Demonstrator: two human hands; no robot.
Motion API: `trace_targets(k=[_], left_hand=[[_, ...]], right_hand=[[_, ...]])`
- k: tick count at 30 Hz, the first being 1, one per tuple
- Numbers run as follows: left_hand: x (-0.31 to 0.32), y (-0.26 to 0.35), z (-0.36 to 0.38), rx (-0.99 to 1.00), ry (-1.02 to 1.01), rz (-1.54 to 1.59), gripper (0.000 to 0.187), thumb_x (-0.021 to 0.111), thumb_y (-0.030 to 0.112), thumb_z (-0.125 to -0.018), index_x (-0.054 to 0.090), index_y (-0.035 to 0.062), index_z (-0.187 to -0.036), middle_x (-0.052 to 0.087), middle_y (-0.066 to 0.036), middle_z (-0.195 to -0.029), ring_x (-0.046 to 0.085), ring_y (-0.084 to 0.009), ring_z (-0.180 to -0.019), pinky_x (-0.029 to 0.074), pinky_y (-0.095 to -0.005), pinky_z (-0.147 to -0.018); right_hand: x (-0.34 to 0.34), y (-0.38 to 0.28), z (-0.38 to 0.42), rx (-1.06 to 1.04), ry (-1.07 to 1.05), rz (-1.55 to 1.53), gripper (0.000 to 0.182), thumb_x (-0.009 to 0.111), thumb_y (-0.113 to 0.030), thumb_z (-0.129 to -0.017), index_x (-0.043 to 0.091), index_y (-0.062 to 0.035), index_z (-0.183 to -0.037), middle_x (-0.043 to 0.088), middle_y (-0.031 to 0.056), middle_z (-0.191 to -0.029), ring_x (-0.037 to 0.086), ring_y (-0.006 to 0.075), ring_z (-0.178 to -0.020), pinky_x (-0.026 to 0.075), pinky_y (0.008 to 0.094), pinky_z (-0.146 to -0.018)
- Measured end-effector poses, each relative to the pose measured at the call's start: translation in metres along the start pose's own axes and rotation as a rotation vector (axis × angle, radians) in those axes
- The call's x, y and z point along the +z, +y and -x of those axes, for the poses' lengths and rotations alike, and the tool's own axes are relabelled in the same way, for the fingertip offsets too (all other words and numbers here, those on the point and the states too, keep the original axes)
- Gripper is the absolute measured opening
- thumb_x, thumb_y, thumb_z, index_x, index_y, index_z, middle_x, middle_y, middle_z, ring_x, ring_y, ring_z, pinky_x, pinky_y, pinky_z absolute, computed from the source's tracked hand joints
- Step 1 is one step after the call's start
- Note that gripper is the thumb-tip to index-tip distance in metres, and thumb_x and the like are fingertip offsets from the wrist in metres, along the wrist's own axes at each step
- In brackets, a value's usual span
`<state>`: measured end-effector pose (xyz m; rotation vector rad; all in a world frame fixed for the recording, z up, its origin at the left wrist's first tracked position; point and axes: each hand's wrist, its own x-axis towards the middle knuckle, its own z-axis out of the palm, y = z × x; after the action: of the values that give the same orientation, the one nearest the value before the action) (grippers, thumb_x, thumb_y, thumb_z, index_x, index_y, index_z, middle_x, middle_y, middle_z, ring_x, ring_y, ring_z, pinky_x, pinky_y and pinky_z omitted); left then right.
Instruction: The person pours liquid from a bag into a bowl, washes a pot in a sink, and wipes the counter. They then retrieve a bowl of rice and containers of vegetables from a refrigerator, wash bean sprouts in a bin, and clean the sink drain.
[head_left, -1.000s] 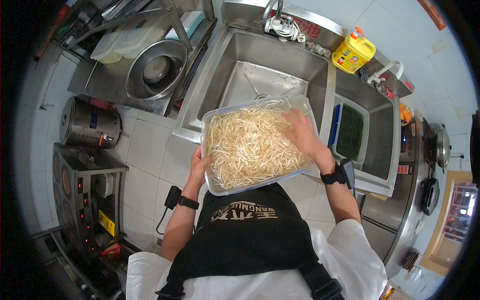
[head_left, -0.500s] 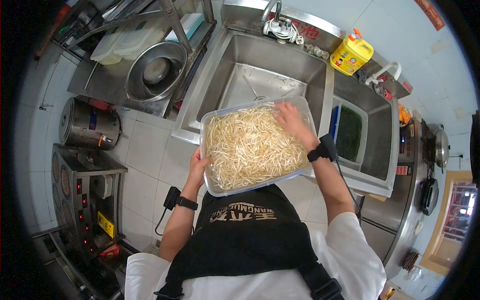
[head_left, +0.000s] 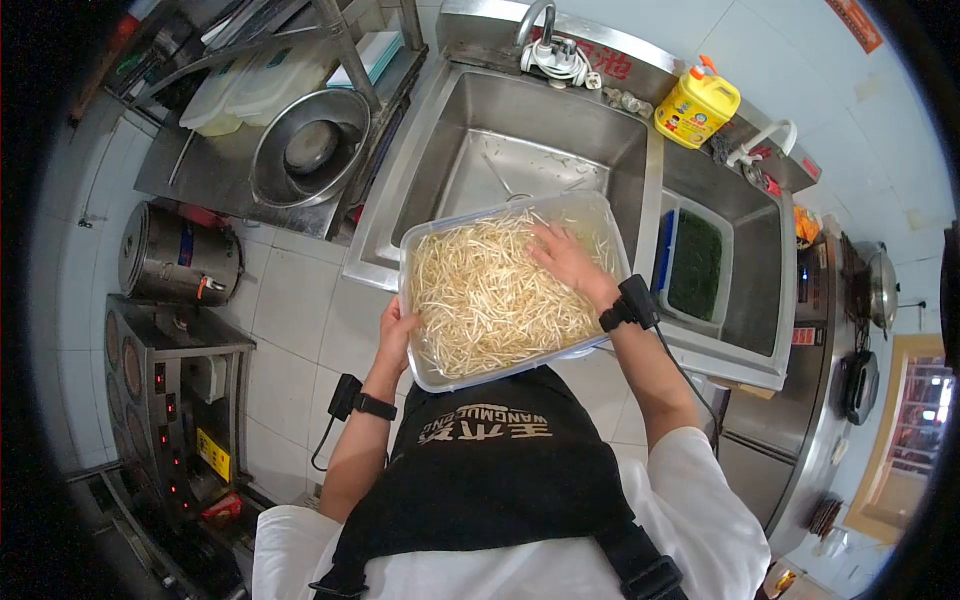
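Observation:
A clear plastic tub (head_left: 500, 378) full of pale bean sprouts (head_left: 490, 300) is in front of my black apron, its far side over the front edge of the sink. My left hand (head_left: 396, 335) grips the tub's left wall, thumb over the rim and the other fingers hidden beneath or behind it. My right hand (head_left: 568, 258) lies on the sprouts near the upper right, fingers spread and partly among them. Bare tub floor shows at the upper right corner.
Beyond the tub is a steel sink (head_left: 425, 150); the right basin holds a tub of dark green strands (head_left: 695, 265). A yellow bottle (head_left: 697, 105) stands on the sink ledge. At left are a metal bowl (head_left: 268, 165), a steel pot (head_left: 165, 250) and a cooker (head_left: 165, 330).
My right hand has moved left across the sprouts, pushing them away from the tub's right side. More of the tub's upper right corner shows. My left hand keeps its hold.

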<state>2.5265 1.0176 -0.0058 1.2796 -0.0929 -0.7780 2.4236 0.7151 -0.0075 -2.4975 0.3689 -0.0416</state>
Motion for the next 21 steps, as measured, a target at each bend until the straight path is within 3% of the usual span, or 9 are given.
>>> trace_targets(k=[3,7,9,15,18,20,21], left_hand=[[-0.006,-0.005,-0.003,-0.002,-0.021,-0.036,0.047,0.046,-0.002,-0.065,0.045,-0.0008,-0.112,0.057,-0.009,-0.099,0.058,-0.0172,-0.082,0.048,-0.0291,-0.074],[-0.001,-0.002,-0.002,-0.012,0.01,-0.002,0.04,0.046,-0.004,-0.064,0.049,-0.0012,-0.103,0.058,-0.008,-0.095,0.057,-0.0148,-0.081,0.046,-0.0273,-0.074],[-0.004,-0.004,-0.003,0.002,-0.013,-0.035,0.047,0.045,-0.002,-0.065,0.045,-0.0011,-0.112,0.057,-0.009,-0.098,0.058,-0.018,-0.083,0.048,-0.0291,-0.074],[-0.007,-0.007,-0.006,0.014,-0.03,-0.069,0.051,0.046,-0.001,-0.065,0.043,-0.0009,-0.116,0.056,-0.01,-0.099,0.056,-0.0175,-0.086,0.047,-0.0287,-0.075],[-0.015,-0.02,-0.003,-0.02,0.146,-0.151,0.053,0.052,0.004,-0.066,0.043,0.0027,-0.118,0.049,-0.008,-0.113,0.048,-0.0181,-0.102,0.039,-0.031,-0.088],[-0.033,-0.032,0.003,-0.058,0.215,-0.253,0.048,0.055,0.008,-0.071,0.043,0.005,-0.117,0.049,-0.008,-0.11,0.049,-0.0185,-0.094,0.041,-0.0325,-0.081],[-0.038,-0.038,0.002,-0.124,0.264,-0.158,0.041,0.055,0.011,-0.073,0.047,0.003,-0.112,0.053,-0.008,-0.101,0.052,-0.0189,-0.084,0.044,-0.0313,-0.074]], right_hand=[[-0.002,-0.001,0.0,0.009,-0.041,-0.039,0.047,0.043,-0.038,-0.087,0.04,-0.0086,-0.123,0.035,0.0212,-0.127,0.033,0.041,-0.116,0.025,0.0452,-0.098],[-0.008,-0.012,0.004,0.045,-0.097,-0.007,0.048,0.043,-0.039,-0.086,0.04,-0.0085,-0.123,0.033,0.0212,-0.129,0.032,0.0412,-0.117,0.026,0.0456,-0.098],[-0.002,-0.009,0.005,-0.003,-0.014,0.09,0.05,0.043,-0.042,-0.086,0.039,-0.0122,-0.125,0.039,0.0202,-0.125,0.036,0.0404,-0.114,0.031,0.0457,-0.095],[0.002,-0.009,0.01,-0.009,-0.023,0.12,0.056,0.044,-0.042,-0.085,0.033,-0.0088,-0.129,0.039,0.0199,-0.126,0.036,0.0404,-0.115,0.03,0.0475,-0.095],[0.005,-0.008,0.017,-0.028,0.014,0.131,0.058,0.051,-0.035,-0.081,0.035,-0.0032,-0.126,0.04,0.0207,-0.125,0.037,0.0381,-0.116,0.029,0.0461,-0.097],[-0.008,-0.024,0.021,0.089,-0.057,0.073,0.059,0.058,-0.027,-0.074,0.039,-0.0021,-0.124,0.043,0.0206,-0.123,0.039,0.0351,-0.115,0.028,0.0458,-0.097],[-0.003,-0.015,0.025,0.025,0.002,0.037,0.057,0.058,-0.026,-0.074,0.04,-0.0034,-0.123,0.044,0.0205,-0.121,0.04,0.0344,-0.114,0.029,0.045,-0.097]])
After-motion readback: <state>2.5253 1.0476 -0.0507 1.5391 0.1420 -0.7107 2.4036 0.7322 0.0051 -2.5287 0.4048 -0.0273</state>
